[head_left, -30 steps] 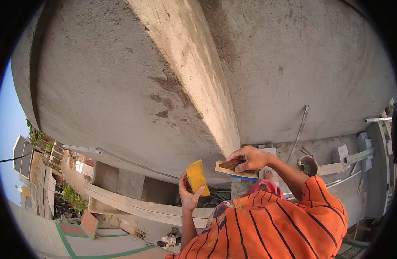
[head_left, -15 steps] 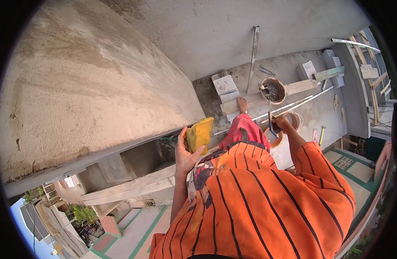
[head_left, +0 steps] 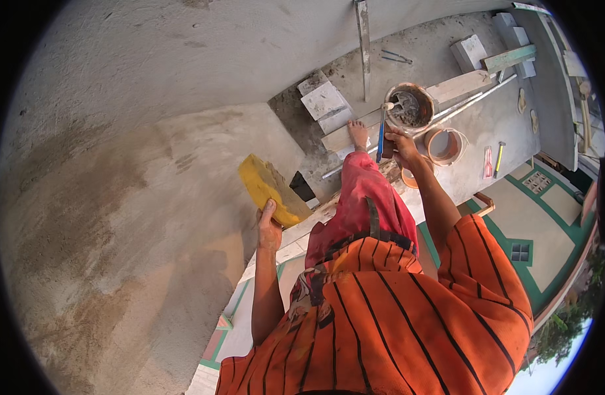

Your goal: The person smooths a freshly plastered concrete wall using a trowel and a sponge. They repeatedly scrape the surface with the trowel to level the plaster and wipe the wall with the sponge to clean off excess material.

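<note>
My left hand (head_left: 269, 230) grips a big yellow sponge (head_left: 266, 187), its thumb pressed on the face and the other fingers hidden behind. The sponge is tilted in front of the plastered wall (head_left: 177, 164), smeared grey on one side; whether it touches the wall I cannot tell. My right hand (head_left: 401, 146) is closed round the brown handle of a float (head_left: 381, 135), whose thin blue plate shows edge-on. That float stands close to a bucket (head_left: 393, 125) of grey mortar. A trowel (head_left: 404, 102) rests in the mortar, its pale handle over the rim.
Two more buckets (head_left: 466, 141) stand near my right forearm. White blocks (head_left: 325, 105) support a plank (head_left: 457, 85) by my bare foot (head_left: 358, 133). Long pale poles (head_left: 477, 99) lie across the floor. A yellow-handled hammer (head_left: 499, 161) lies at right. An upright straightedge (head_left: 364, 49) leans on the wall.
The view has turned toward the wall at left. My left hand has raised the sponge up against the wall's backdrop, and my right hand has brought the float beside the mortar bucket.
</note>
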Demonstrator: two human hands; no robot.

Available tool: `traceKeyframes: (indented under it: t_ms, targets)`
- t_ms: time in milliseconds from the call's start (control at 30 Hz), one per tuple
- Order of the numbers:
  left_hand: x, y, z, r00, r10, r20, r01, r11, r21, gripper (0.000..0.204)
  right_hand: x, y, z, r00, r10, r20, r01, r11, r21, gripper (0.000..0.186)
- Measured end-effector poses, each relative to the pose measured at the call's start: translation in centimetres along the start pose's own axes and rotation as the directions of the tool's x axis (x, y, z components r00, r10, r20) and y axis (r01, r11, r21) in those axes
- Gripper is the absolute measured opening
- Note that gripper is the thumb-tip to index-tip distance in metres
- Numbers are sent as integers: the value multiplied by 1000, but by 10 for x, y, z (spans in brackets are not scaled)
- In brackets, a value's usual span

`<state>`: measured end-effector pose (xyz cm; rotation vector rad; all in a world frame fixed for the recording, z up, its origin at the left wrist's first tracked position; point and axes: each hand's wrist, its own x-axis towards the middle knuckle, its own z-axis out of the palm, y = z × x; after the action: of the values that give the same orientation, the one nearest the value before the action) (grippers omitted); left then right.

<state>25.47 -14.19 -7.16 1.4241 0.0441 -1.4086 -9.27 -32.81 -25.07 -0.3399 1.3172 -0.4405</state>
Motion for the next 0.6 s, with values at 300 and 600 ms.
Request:
traceKeyframes:
  t_ms: [300, 600]
  targets:
    - [40, -29, 52, 962, -234, 142, 241, 970, -30, 50, -7, 24, 144, 989, 106, 106, -145, 858, 492, 21]
    - [32, -77, 12, 991, -126, 45, 132, 980, -149, 51, -79, 92, 182, 912, 263, 316, -304, 948, 89, 27]
